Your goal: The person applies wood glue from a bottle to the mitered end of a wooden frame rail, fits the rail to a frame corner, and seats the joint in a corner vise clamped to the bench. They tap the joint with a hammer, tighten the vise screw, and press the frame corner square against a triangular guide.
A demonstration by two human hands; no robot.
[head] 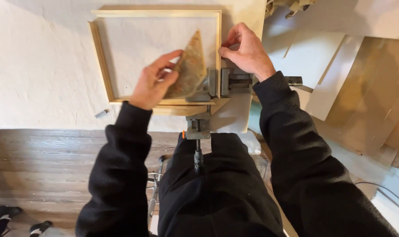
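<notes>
A square frame of light wooden strips lies on a white cloth-covered surface. Its near right corner sits in a grey metal corner clamp. My left hand holds a triangular piece of brown particle board flat inside that corner. My right hand pinches the right-hand strip of the frame just above the clamp. Both arms wear black sleeves.
A clamp screw with a dark handle points toward my body. A small grey object lies on the cloth near its front edge. Pale boards and cardboard sheets are stacked at the right. Dark wooden floorboards show below left.
</notes>
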